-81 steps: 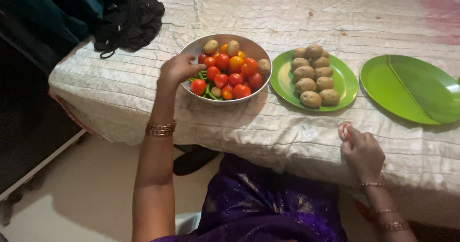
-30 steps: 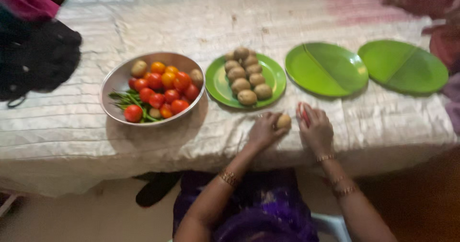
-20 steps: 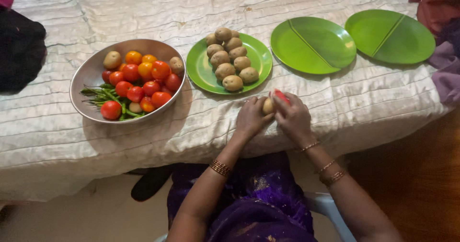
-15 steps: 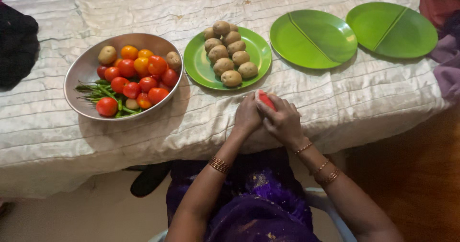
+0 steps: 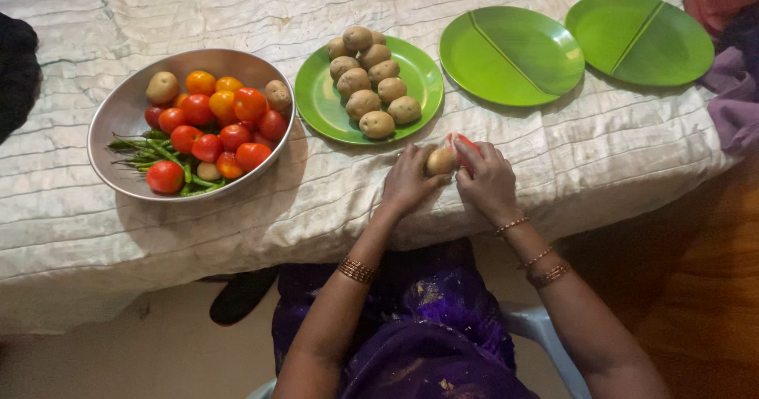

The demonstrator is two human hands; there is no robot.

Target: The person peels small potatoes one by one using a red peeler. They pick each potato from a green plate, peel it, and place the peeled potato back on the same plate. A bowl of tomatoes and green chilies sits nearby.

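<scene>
At table's near edge, just below the potato plate [image 5: 318, 102]: left hand [image 5: 407, 181] curled round a single potato [image 5: 440, 161], fingers closed on it, holding it just off the white cloth [image 5: 553, 154]. Touching it from the other side, right hand [image 5: 486, 179], clamped on a small red thing [image 5: 461, 141] pressed against the potato's top; too hidden to tell what kind of tool.

Changed within the last few seconds: left hand gone from the steel bowl [image 5: 118, 114], where it was reaching in among the tomatoes [image 5: 229, 134], and brought across to the middle. Right hand, lying idle at the cloth's edge then, now closed in to meet it. Hands a little apart a second ago, potato in the left alone; pressed together since, and barely shifted over the last half second. Red thing showing only in the latest moments.

Unmoved all the while: pile of potatoes [image 5: 368, 79] on its green plate, two further green plates [image 5: 514, 55] [image 5: 640, 39] to the right, well apart from the hands. Bowl likewise as before, with tomatoes, green chillies [image 5: 150, 150] and two potatoes at its rim, off to the left.
</scene>
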